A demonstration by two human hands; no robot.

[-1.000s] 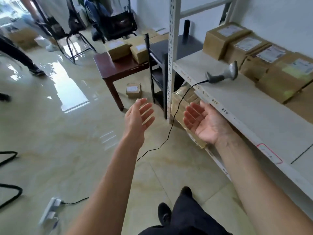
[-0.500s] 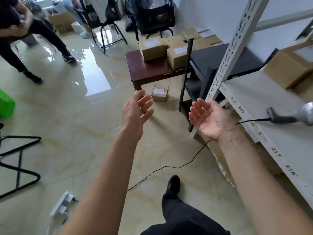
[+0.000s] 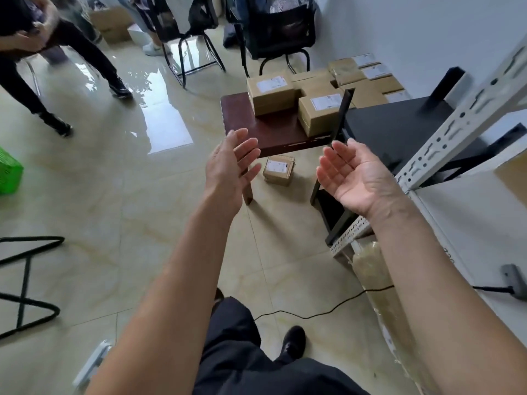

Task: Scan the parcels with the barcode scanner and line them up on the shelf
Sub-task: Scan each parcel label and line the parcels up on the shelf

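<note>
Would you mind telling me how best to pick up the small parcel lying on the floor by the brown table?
Probably from above, fingers and thumb across its two long sides: the parcel lies flat, label up, its sides free. Both the left hand and the right hand are empty.

Parcels [image 3: 296, 98] on table [image 3: 242, 132] far centre, one parcel [image 3: 278, 171] on floor beneath. Shelf [image 3: 470, 223] right, scanner [image 3: 513, 280] on it, near.

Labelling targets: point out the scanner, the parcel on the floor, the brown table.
scanner [image 3: 512, 277], head view, grey handle at the cable end.
parcel on the floor [image 3: 279, 169], head view, its top face.
brown table [image 3: 273, 132], head view, bare top.
</note>
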